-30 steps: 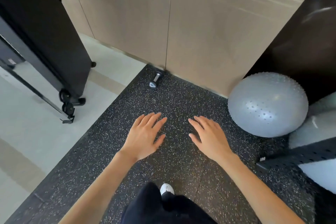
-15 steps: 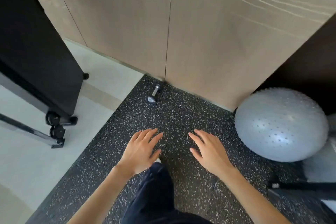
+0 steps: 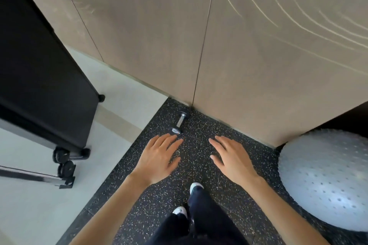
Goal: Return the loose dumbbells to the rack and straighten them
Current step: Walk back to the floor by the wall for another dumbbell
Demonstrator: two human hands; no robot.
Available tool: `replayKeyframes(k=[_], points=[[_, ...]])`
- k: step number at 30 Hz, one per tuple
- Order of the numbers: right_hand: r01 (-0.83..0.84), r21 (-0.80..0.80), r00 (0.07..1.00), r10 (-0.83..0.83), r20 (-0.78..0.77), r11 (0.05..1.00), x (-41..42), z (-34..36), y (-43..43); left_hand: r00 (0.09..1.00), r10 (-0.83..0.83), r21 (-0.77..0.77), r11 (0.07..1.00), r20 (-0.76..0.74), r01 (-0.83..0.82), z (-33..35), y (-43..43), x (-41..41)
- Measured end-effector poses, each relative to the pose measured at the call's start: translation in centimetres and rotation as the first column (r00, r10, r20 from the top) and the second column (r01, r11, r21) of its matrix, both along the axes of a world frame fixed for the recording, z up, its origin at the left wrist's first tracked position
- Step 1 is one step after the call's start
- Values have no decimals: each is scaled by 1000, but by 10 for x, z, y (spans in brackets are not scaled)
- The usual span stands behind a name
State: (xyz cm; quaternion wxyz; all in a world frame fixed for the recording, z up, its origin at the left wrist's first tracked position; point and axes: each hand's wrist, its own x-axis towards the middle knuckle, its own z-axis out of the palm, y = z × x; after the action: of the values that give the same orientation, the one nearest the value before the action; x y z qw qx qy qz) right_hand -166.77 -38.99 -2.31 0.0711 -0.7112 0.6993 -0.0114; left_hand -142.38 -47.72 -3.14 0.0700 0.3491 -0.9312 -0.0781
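My left hand (image 3: 159, 158) and right hand (image 3: 233, 157) hover palm-down, fingers released and grasping nothing, ready to pick up. The loose dumbbell (image 3: 180, 122) lies on the speckled floor (image 3: 229, 139) just beyond my left hand, against the far wall (image 3: 258, 55).

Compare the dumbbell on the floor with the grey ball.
The dumbbell is small, with dark heads and a shiny metal handle; the ball is large, pale grey and dimpled. The dumbbell lies in the far corner of the speckled mat, ahead of the left hand; the ball sits at the right, cut off by the frame edge. Both rest on the mat near the wall, untouched.
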Motion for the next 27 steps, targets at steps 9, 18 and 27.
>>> replayKeyframes(k=[9,18,27], points=[[-78,64,997,76,30,995,-41,-39,-131,995,75,64,995,63,-79,-40,-107,-28],[-133,39,988,129,86,990,-102,-52,-325,993,109,3,994,51,-109,-62,-286,-87],[-176,158,967,140,212,972,-110,-203,-417,998,24,73,997,53,-28,-206,-384,-110]])
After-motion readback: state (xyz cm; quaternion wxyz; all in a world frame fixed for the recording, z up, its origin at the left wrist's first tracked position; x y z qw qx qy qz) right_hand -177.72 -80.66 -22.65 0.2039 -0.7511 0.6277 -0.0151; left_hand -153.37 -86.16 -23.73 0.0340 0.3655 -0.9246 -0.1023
